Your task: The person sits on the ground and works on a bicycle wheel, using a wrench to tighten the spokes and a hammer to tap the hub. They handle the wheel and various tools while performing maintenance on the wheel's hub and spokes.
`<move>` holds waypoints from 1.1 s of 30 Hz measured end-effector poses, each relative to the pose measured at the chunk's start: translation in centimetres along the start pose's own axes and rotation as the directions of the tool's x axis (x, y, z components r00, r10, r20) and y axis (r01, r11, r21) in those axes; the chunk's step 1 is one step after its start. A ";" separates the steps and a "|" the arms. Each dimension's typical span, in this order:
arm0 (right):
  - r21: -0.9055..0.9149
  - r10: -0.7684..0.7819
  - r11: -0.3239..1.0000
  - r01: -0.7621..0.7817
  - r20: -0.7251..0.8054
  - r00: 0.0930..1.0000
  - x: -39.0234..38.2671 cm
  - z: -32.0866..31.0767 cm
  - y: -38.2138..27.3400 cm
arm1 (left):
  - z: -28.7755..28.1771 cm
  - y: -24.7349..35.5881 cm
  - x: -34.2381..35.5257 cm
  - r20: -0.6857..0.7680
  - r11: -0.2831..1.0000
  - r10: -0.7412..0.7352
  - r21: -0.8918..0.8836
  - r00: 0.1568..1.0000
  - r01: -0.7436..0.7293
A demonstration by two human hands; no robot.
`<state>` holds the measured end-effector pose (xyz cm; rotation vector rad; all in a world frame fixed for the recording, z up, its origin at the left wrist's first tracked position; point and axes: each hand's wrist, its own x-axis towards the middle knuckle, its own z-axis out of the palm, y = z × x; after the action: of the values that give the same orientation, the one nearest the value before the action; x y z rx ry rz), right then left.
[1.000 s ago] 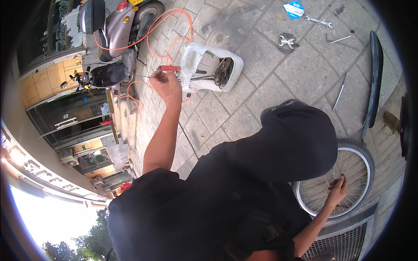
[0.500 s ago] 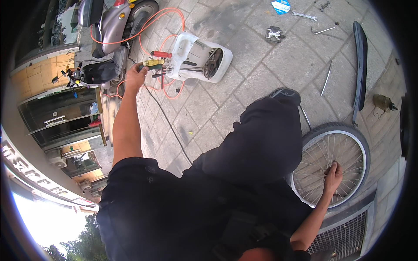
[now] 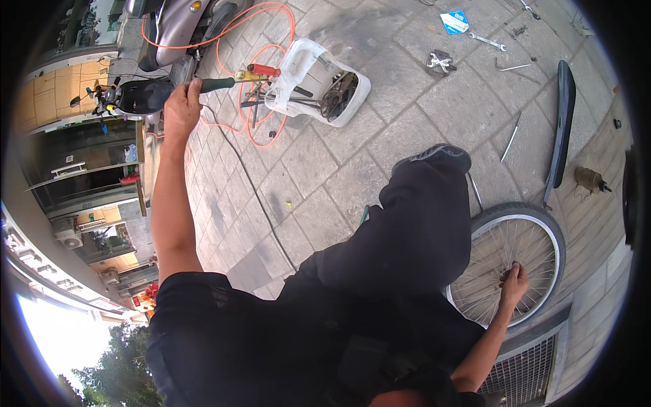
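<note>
My left hand (image 3: 183, 108) reaches far out, its fingers closed on the dark green handle of a screwdriver (image 3: 217, 84). This handle lies at the mouth of a cut-open white plastic jug (image 3: 298, 62), which holds several tools. A yellow handle (image 3: 248, 76) and a red handle (image 3: 264, 70) stick out of the jug there. On the right, a bicycle wheel (image 3: 560, 261) with a black tyre stands beside my bent leg. My right hand (image 3: 515, 281) is closed at its hub, fingers pinched around the axle; the fingertips are partly hidden.
On the paving lie a wrench (image 3: 487, 42), a blue-and-white packet (image 3: 454, 23), a small metal tool (image 3: 441, 63), a thin rod (image 3: 511, 139) and a long black mudguard (image 3: 563, 122). An orange hose (image 3: 293, 20) coils near a parked scooter (image 3: 178, 34). A brown bottle (image 3: 590, 180) is far right.
My left hand has drawn back slightly to the left and pulled the green handle partly away from the jug. My right hand stays at the wheel hub.
</note>
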<state>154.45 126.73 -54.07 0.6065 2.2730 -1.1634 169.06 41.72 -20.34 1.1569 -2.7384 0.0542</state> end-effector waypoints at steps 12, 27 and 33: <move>0.061 -0.197 0.979 0.196 0.010 0.980 -2.1 3.2 -7.1 | 6.1 8.5 -10.7 0.363 0.185 0.090 -0.921 0.927 0.342; 0.778 -0.463 0.604 0.171 0.168 0.870 -0.4 20.1 -27.6 | 28.5 38.0 -9.6 0.253 0.101 0.890 -0.921 0.379 0.377; 0.641 -0.041 0.767 0.023 0.014 0.999 -1.6 19.7 -21.9 | 38.6 29.9 -11.5 0.534 0.141 0.473 -0.831 0.701 0.539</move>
<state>147.41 98.39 -49.75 0.7876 1.8242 -1.9777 150.11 66.98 -59.37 0.7343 -2.0397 -2.3977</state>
